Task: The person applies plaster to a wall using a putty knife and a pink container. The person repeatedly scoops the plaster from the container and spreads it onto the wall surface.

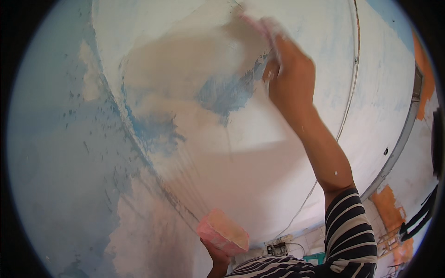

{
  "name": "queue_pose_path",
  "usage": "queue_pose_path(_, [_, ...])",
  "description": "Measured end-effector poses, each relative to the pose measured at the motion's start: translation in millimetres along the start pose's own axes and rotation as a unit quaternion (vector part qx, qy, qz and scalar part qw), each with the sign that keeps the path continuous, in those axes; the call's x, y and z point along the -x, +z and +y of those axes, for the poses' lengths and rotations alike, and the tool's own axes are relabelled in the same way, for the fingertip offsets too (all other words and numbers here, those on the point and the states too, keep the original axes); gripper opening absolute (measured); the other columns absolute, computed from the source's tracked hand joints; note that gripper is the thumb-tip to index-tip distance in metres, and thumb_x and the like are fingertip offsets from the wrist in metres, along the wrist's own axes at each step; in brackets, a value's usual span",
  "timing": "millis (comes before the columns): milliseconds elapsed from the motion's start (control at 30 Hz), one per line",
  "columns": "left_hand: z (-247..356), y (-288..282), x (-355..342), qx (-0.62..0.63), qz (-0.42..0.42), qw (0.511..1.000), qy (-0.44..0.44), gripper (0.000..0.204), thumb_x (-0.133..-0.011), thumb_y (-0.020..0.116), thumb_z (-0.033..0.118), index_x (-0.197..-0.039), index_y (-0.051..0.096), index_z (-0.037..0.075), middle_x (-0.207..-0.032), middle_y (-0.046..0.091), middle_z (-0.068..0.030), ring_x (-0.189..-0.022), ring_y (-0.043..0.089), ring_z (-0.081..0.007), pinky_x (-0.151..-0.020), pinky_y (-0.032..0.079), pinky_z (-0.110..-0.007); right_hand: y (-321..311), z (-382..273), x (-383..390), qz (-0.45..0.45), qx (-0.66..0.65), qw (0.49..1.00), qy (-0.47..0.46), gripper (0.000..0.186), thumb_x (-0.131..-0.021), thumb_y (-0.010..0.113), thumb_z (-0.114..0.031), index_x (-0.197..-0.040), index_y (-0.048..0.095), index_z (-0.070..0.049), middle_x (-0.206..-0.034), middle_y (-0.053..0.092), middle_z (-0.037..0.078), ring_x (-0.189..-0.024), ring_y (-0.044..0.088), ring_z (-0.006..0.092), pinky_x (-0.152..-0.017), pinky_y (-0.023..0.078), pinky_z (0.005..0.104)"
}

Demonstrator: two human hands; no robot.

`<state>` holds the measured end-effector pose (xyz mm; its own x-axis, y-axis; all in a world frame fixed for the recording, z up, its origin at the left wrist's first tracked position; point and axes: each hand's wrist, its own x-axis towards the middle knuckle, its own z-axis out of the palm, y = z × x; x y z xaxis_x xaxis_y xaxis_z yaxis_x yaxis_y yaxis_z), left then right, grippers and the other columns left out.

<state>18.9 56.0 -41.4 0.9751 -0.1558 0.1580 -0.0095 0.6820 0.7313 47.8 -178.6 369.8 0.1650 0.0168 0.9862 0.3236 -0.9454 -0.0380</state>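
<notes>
Above the blue patch (226, 94), I'd sweep the blurred pink tool (255, 24) evenly, my right hand (294, 76) seemingly closed round it, my left hand (218, 255) gripping the pink block (223, 232) below.

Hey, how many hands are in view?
2: the right hand, raised before the patchy wall, upper right of centre; the left hand, low near the bottom edge, partly hidden by the pink boxy thing it holds.

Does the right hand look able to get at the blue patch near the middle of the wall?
Probably yes: the right hand is close beside the blue patch, with nothing visible between them; the left hand is well below, out of the way.
</notes>
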Motion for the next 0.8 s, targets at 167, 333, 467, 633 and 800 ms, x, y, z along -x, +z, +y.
queue_pose_path(167, [-0.4, -11.1, 2.6, -0.001, 0.002, 1.000, 0.012, 0.084, -0.095, 0.034, 0.075, -0.150, 0.030, 0.011, -0.146, 0.044, -0.0106, -0.133, 0.046, -0.0306, -0.109, 0.041, -0.048, 88.6, 14.9, 62.2, -0.015, 0.192, 0.965, -0.180, 0.041, -0.086, 0.059, -0.009, -0.127, 0.062, -0.008, -0.142, 0.051, 0.026, -0.103, 0.065, 0.0378, -0.084, 0.056, 0.0486])
queue_pose_path(333, [17.4, -5.6, 10.8, -0.068, -0.027, 0.997, 0.024, 0.084, -0.095, 0.033, 0.075, -0.151, 0.029, 0.012, -0.148, 0.042, -0.0101, -0.135, 0.044, -0.0307, -0.111, 0.039, -0.048, 64.2, -44.1, 72.9, -0.192, -0.036, 0.979, -0.057, 0.041, -0.085, 0.057, -0.002, -0.126, 0.062, -0.003, -0.138, 0.057, 0.021, -0.112, 0.063, 0.0386, -0.095, 0.052, 0.0463])
queue_pose_path(467, [8.4, -20.3, 14.3, -0.021, 0.006, 1.000, 0.005, 0.084, -0.096, 0.033, 0.074, -0.152, 0.028, 0.013, -0.149, 0.041, -0.0097, -0.137, 0.043, -0.0310, -0.112, 0.038, -0.048, 14.9, -6.9, -14.3, 0.152, 0.024, 0.987, -0.050, 0.059, -0.078, 0.052, 0.014, -0.132, 0.062, -0.008, -0.094, 0.072, 0.014, -0.056, 0.062, 0.0196, -0.058, 0.054, 0.0307])
queue_pose_path(633, [6.0, -35.1, 14.9, -0.021, 0.025, 0.999, -0.001, 0.082, -0.097, 0.032, 0.073, -0.152, 0.027, 0.013, -0.150, 0.040, -0.0095, -0.138, 0.042, -0.0309, -0.113, 0.037, -0.048, 67.6, 10.0, -5.2, 0.039, 0.265, 0.961, -0.075, 0.038, -0.083, 0.061, -0.005, -0.121, 0.062, -0.002, -0.135, 0.059, 0.019, -0.098, 0.067, 0.0367, -0.077, 0.058, 0.0407])
queue_pose_path(800, [21.1, -24.4, 19.6, -0.031, 0.003, 1.000, -0.004, 0.081, -0.097, 0.033, 0.072, -0.152, 0.027, 0.013, -0.151, 0.038, -0.0091, -0.140, 0.039, -0.0303, -0.114, 0.035, -0.047, 78.0, -56.7, 65.7, -0.095, 0.055, 0.986, -0.125, 0.046, -0.086, 0.057, -0.003, -0.132, 0.057, -0.004, -0.138, 0.057, 0.020, -0.106, 0.066, 0.0376, -0.087, 0.058, 0.0414])
